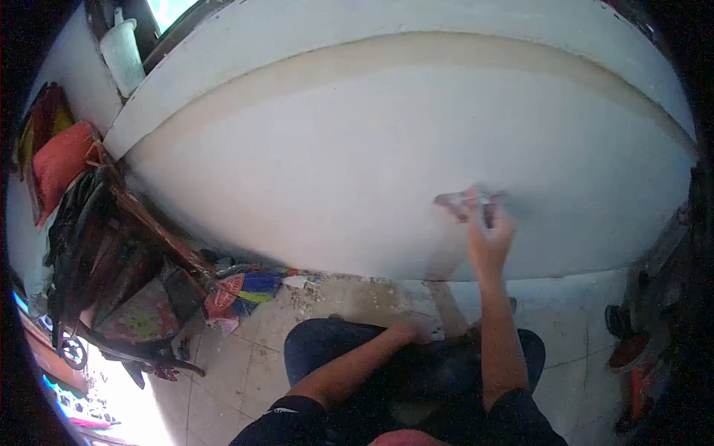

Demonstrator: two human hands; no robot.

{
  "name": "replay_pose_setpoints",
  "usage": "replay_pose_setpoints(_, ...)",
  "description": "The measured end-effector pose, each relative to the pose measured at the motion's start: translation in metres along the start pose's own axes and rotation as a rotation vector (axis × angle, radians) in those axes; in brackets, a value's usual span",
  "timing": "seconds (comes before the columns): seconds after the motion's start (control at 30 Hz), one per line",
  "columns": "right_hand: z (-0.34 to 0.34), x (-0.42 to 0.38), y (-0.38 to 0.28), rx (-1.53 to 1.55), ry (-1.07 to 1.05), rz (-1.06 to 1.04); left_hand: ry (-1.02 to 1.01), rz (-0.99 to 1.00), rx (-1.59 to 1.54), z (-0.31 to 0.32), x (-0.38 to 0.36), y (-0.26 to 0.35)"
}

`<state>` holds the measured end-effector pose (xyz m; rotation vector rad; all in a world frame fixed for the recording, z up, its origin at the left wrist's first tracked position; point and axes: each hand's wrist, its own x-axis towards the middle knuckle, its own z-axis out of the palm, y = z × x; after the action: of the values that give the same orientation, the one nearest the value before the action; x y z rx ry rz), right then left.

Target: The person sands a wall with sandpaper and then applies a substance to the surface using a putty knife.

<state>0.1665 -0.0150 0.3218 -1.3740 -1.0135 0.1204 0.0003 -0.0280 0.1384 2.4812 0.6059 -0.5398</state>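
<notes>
My right hand (489,230) is raised against the low white wall (335,163), its fingers closed round a putty knife (454,199). Motion blurs the tool, and its wide edge lies close to or on the wall surface. Low over my lap, my left hand (407,331) is bent inward near my knee. Its fingers look closed around something pale and small, which I cannot make out. Smooth white covers the middle of the wall, while a beige band runs along its upper part under the ledge.
A wooden chair (160,230) piled with dark cloth and bags stands at left, a red cushion (63,163) behind it. Colourful plastic packets (249,290) lie by the wall's foot. Shoes (628,349) sit at right on the tiled floor (223,364). A white container (123,56) stands upper left.
</notes>
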Motion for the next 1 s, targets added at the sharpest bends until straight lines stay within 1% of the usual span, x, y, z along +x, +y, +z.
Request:
replay_pose_setpoints(0.03, -0.002, 0.003, -0.004, 0.009, -0.007, -0.004, 0.006, -0.010, -0.001, 0.014, 0.012, -0.011)
replay_pose_setpoints(0.07, -0.006, 0.008, -0.003, 0.165, 0.139, 0.021, 0.007, 0.010, 0.048, 0.042, 0.032, -0.032)
replay_pose_setpoints(0.1, -0.008, 0.011, -0.002, 0.316, 0.284, 0.048, 0.008, 0.034, 0.095, 0.041, 0.031, -0.030)
replay_pose_setpoints(0.13, -0.007, 0.011, -0.001, 0.314, 0.272, 0.048, 0.013, 0.032, 0.085, 0.041, 0.031, -0.027)
replay_pose_setpoints(0.2, -0.006, 0.012, 0.003, 0.242, 0.306, -0.002, -0.096, -0.021, 0.199, 0.029, 0.032, -0.017)
replay_pose_setpoints(0.23, -0.003, 0.010, 0.004, 0.235, 0.304, -0.002, -0.096, -0.016, 0.194, 0.028, 0.031, -0.017)
replay_pose_setpoints(0.3, 0.008, -0.001, 0.007, 0.213, 0.031, 0.030, -0.041, 0.006, 0.189, 0.034, 0.027, -0.021)
replay_pose_setpoints(0.33, 0.012, -0.003, 0.007, 0.280, -0.045, 0.073, -0.054, 0.012, 0.180, 0.045, 0.035, -0.030)
replay_pose_setpoints(0.37, 0.009, 0.000, 0.008, 0.271, -0.049, 0.083, -0.053, 0.029, 0.149, 0.060, 0.052, -0.045)
replay_pose_setpoints(0.4, 0.003, 0.004, 0.008, 0.026, -0.124, 0.034, -0.051, 0.044, 0.114, 0.073, 0.062, -0.050)
replay_pose_setpoints(0.43, -0.004, 0.005, 0.010, -0.218, -0.210, -0.011, -0.061, 0.044, 0.089, 0.066, 0.054, -0.034)
replay_pose_setpoints(0.5, -0.008, 0.009, 0.012, -0.073, 0.019, 0.039, -0.019, 0.016, 0.024, 0.040, 0.043, -0.019)
replay_pose_setpoints(0.57, -0.016, 0.018, -0.005, 0.106, 0.208, 0.085, 0.007, -0.037, 0.032, 0.066, 0.067, -0.034)
replay_pose_setpoints(0.63, -0.015, 0.020, 0.012, 0.125, 0.169, 0.035, 0.032, -0.087, 0.047, 0.094, 0.080, -0.052)
replay_pose_setpoints(0.7, -0.007, 0.013, 0.018, 0.106, 0.152, -0.016, 0.124, 0.069, 0.090, 0.106, 0.090, -0.059)
replay_pose_setpoints(0.73, 0.001, 0.004, 0.016, -0.023, -0.008, -0.034, 0.129, 0.074, 0.101, 0.086, 0.075, -0.051)
replay_pose_setpoints(0.77, 0.004, -0.001, 0.015, -0.159, -0.166, -0.046, 0.082, -0.001, 0.060, 0.052, 0.040, -0.031)
replay_pose_setpoints(0.8, 0.003, -0.001, 0.020, -0.168, -0.149, -0.046, 0.030, -0.073, 0.024, 0.031, 0.023, -0.019)
replay_pose_setpoints(0.83, 0.001, 0.001, 0.024, -0.165, -0.166, -0.036, 0.025, -0.054, 0.038, 0.053, 0.040, -0.031)
replay_pose_setpoints(0.87, -0.002, 0.005, 0.024, -0.161, -0.188, -0.030, 0.109, 0.006, 0.060, 0.095, 0.067, -0.057)
replay_pose_setpoints(0.9, -0.005, 0.008, 0.016, -0.165, -0.181, -0.033, 0.196, 0.056, 0.074, 0.116, 0.081, -0.071)
replay_pose_setpoints(0.93, -0.009, 0.009, 0.003, -0.019, -0.043, 0.003, 0.196, 0.057, 0.071, 0.097, 0.069, -0.057)
replay_pose_setpoints(0.97, -0.010, 0.011, -0.004, 0.129, 0.093, 0.037, 0.081, -0.013, 0.076, 0.075, 0.061, -0.044)
replay_pose_setpoints(1.0, -0.003, 0.011, 0.002, 0.128, 0.092, 0.035, -0.034, -0.081, 0.080, 0.058, 0.052, -0.033)
